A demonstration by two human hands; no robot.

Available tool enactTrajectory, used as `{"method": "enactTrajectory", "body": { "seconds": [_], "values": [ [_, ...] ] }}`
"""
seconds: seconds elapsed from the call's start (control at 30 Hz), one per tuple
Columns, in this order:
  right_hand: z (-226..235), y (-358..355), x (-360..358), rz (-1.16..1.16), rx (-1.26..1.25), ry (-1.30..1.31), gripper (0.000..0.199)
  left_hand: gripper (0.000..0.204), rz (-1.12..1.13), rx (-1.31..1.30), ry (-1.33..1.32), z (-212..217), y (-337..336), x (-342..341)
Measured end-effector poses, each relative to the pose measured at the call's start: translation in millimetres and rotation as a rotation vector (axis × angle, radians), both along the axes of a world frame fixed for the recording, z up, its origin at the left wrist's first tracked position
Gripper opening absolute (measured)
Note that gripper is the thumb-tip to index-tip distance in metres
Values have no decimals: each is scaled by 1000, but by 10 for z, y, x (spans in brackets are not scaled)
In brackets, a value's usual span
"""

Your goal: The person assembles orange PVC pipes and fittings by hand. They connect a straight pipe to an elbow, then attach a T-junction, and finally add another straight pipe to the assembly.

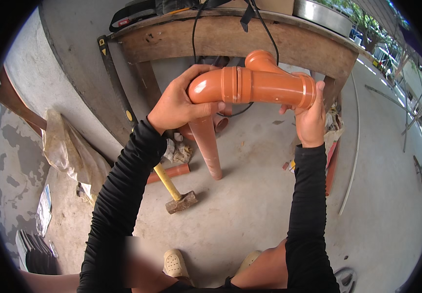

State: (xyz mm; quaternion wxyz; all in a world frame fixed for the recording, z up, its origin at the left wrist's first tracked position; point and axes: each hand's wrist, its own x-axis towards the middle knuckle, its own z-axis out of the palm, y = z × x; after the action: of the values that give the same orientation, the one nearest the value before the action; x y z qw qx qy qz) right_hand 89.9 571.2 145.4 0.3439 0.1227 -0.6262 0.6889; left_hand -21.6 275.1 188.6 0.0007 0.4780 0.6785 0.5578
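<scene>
An orange plastic pipe assembly is held up in front of me between both hands. My left hand (181, 100) wraps round the glossy elbow (207, 87) at its left end, the thumb along the underside. Joined to the elbow is a wye fitting (274, 87), its side branch angling up and away. My right hand (311, 116) grips the wye's ribbed right end, palm against that end and fingertips showing beneath. From below the elbow a long straight orange pipe (206, 146) slants down to the floor; whether it is joined to the elbow is hidden by my left hand.
A sledgehammer (181, 201) with a yellow handle rests on the concrete floor near a short orange pipe (174, 172). Ahead stands a wooden table (269, 36) with hanging black cables and a round metal pan (322, 17). A black-handled tool (115, 80) leans at its left.
</scene>
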Motion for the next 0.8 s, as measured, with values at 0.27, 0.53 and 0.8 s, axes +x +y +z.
{"method": "enactTrajectory", "body": {
  "seconds": [0.27,0.53,0.8],
  "values": [
    [88,-70,-12,-66,-88,185,74,78,132,-234,370,237,231,-74],
    [141,89,64,-589,207,-1,38,87,21,-120,318,147,565,-2],
    [175,47,82,-598,176,-58,35,84,135,-158,310,156,579,65]
  ]
}}
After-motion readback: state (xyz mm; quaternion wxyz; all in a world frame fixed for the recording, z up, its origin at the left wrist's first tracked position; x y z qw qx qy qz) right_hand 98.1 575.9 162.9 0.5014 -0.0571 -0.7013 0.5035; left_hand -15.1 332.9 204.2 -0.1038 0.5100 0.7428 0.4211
